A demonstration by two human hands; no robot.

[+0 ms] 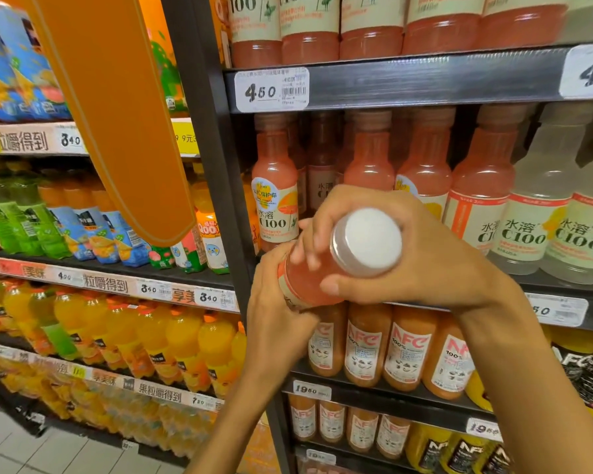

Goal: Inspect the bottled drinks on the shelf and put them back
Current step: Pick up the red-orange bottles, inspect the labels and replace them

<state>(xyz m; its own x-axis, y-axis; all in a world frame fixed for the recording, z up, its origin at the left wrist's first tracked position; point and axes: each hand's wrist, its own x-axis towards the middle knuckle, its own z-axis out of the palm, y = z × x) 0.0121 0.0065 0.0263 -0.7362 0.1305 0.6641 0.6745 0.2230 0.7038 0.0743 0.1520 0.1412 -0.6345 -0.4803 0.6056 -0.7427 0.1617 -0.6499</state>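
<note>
Both hands grip the pink plastic juice bottle [308,278], tipped base-first toward me off the dark shelf's front edge [425,82]: right hand [421,254] at the base, left hand [274,313] lower. A loosened grip could drop it.

Setting: retail shop, bottled-drinks aisle. Evidence: dark metal shelving [425,82] in several tiers, packed with rows of identical pink juice bottles [425,165], pale C100 bottles [541,213], NFC juice bottles [408,350] and orange drink bottles [182,340]; a printed price tag [271,90] reading 4.50 with barcode; price strips [117,285] along shelf edges; an orange promotional sign [117,107] hanging; tiled floor [31,453].
</note>
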